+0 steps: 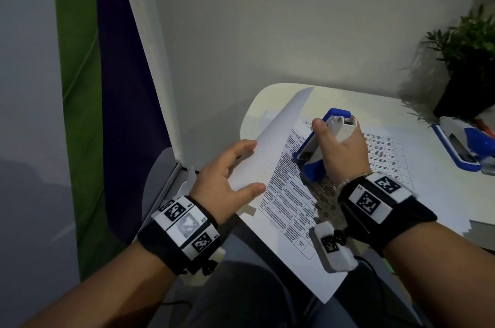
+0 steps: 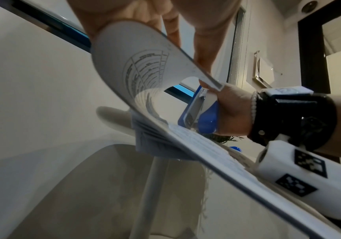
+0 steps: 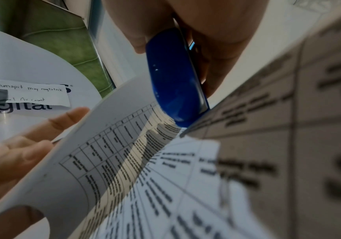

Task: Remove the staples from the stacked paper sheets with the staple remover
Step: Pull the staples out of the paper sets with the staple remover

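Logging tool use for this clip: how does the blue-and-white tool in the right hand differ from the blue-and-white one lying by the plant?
The held tool stands steeply tilted, one end on the printed sheets, gripped by the right hand; the idle tool lies flat by the plant, untouched. Both are blue and white.
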Action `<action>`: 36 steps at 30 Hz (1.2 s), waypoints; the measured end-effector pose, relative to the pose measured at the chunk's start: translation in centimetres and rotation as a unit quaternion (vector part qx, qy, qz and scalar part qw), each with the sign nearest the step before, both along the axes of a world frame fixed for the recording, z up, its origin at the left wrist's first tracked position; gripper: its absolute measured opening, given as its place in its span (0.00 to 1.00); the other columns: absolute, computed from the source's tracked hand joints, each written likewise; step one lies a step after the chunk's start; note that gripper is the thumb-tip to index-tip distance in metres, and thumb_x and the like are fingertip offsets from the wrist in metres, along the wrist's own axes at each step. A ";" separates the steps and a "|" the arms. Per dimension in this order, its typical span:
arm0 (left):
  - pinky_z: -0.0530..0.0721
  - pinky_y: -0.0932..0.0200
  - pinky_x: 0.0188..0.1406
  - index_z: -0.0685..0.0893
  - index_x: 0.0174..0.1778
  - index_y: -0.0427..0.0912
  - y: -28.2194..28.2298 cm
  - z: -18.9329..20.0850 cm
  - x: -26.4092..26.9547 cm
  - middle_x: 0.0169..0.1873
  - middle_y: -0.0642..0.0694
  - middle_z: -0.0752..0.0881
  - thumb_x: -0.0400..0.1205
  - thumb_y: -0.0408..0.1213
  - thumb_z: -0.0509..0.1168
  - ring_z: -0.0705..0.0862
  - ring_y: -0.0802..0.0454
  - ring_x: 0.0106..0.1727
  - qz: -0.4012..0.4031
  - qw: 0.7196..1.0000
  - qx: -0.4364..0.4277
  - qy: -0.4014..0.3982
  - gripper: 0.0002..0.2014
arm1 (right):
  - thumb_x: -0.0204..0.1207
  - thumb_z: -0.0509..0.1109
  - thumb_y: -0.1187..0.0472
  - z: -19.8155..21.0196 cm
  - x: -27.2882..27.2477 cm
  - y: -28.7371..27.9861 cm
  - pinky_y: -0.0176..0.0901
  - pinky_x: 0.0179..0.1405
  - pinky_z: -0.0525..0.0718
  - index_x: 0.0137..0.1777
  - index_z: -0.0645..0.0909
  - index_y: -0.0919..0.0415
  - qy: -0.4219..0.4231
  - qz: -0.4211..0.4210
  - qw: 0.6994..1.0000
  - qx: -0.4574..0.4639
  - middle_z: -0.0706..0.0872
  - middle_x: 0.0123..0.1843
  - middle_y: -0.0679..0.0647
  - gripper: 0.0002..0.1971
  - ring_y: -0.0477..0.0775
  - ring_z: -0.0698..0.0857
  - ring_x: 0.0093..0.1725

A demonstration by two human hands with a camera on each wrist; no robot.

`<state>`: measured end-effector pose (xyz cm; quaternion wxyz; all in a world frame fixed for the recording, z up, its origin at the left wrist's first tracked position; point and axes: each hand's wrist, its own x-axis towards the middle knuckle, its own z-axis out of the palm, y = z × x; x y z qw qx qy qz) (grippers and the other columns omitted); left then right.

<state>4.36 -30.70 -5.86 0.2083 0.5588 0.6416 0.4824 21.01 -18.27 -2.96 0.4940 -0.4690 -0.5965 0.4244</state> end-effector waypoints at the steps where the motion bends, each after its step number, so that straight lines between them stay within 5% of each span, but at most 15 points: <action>1: 0.80 0.54 0.65 0.74 0.64 0.71 0.0 -0.1 0.0 0.61 0.66 0.80 0.64 0.49 0.77 0.78 0.66 0.65 0.000 1.000 0.001 -0.005 0.33 | 0.75 0.71 0.48 0.0 0.0 0.0 0.44 0.40 0.80 0.40 0.70 0.46 0.000 -0.002 1.000 -0.001 0.79 0.36 0.45 0.12 0.47 0.80 0.34; 4: 0.78 0.58 0.67 0.77 0.61 0.67 -0.2 0.1 0.1 0.65 0.65 0.78 0.66 0.47 0.78 0.76 0.68 0.67 -0.025 0.999 0.019 -0.007 0.29 | 0.75 0.71 0.48 -0.1 0.0 0.1 0.45 0.41 0.79 0.40 0.70 0.47 -0.002 -0.007 1.000 -0.006 0.79 0.35 0.45 0.12 0.47 0.79 0.34; 7: 0.73 0.69 0.68 0.75 0.62 0.68 -0.6 0.8 0.1 0.68 0.63 0.76 0.57 0.65 0.75 0.74 0.69 0.69 -0.047 0.999 0.016 -0.007 0.36 | 0.75 0.71 0.47 0.2 -0.1 0.0 0.45 0.41 0.78 0.41 0.70 0.46 -0.013 0.002 1.000 0.003 0.79 0.36 0.45 0.11 0.47 0.79 0.35; 9: 0.74 0.64 0.67 0.73 0.64 0.70 -0.6 0.8 0.0 0.68 0.63 0.76 0.51 0.69 0.75 0.75 0.66 0.69 -0.031 0.999 -0.007 -0.019 0.43 | 0.75 0.70 0.47 0.9 -0.1 -0.4 0.44 0.41 0.77 0.44 0.73 0.46 -0.011 0.004 1.000 0.024 0.79 0.37 0.44 0.09 0.45 0.79 0.35; 12: 0.82 0.62 0.56 0.74 0.67 0.63 -0.5 1.3 0.1 0.61 0.59 0.82 0.59 0.57 0.78 0.82 0.63 0.61 0.007 0.998 -0.026 -0.058 0.39 | 0.76 0.71 0.50 3.0 -0.6 -1.8 0.39 0.39 0.80 0.43 0.73 0.47 0.062 0.007 0.995 0.071 0.80 0.38 0.43 0.08 0.38 0.80 0.34; 15: 0.81 0.74 0.34 0.83 0.54 0.53 -0.2 1.8 0.4 0.40 0.58 0.88 0.75 0.29 0.70 0.85 0.70 0.37 0.056 0.990 -0.002 -0.127 0.16 | 0.74 0.70 0.48 5.7 -1.5 -3.2 0.28 0.33 0.81 0.42 0.71 0.49 0.154 0.035 0.978 0.137 0.80 0.37 0.45 0.10 0.32 0.82 0.31; 18: 0.77 0.74 0.25 0.86 0.50 0.45 -0.1 1.9 1.1 0.27 0.58 0.85 0.78 0.24 0.65 0.81 0.69 0.23 0.067 0.988 -0.028 -0.137 0.13 | 0.71 0.69 0.48 7.2 -2.6 -3.6 0.30 0.33 0.81 0.43 0.73 0.51 0.142 0.096 0.973 0.154 0.81 0.35 0.45 0.10 0.35 0.82 0.31; 23: 0.86 0.53 0.35 0.84 0.39 0.54 -0.3 2.2 1.8 0.31 0.52 0.89 0.76 0.28 0.70 0.87 0.52 0.33 0.061 0.990 -0.013 -0.129 0.12 | 0.70 0.69 0.46 7.5 -3.9 -3.2 0.23 0.33 0.75 0.38 0.72 0.46 0.031 0.143 0.975 0.169 0.78 0.30 0.39 0.09 0.31 0.78 0.29; 33: 0.88 0.49 0.35 0.81 0.37 0.56 -0.8 4.2 2.9 0.32 0.53 0.87 0.72 0.30 0.74 0.87 0.49 0.33 0.064 0.985 0.062 -0.146 0.14 | 0.68 0.67 0.39 6.9 -5.0 -3.5 0.25 0.35 0.71 0.34 0.74 0.43 0.005 0.155 0.972 0.176 0.78 0.25 0.30 0.10 0.33 0.77 0.30; 36: 0.87 0.56 0.42 0.81 0.51 0.56 -0.8 4.1 2.9 0.44 0.53 0.87 0.58 0.53 0.80 0.87 0.57 0.43 0.054 0.992 0.029 -0.109 0.26 | 0.67 0.65 0.38 6.9 -5.2 -3.8 0.27 0.34 0.71 0.33 0.72 0.43 0.042 0.160 0.969 0.183 0.77 0.24 0.32 0.11 0.35 0.76 0.29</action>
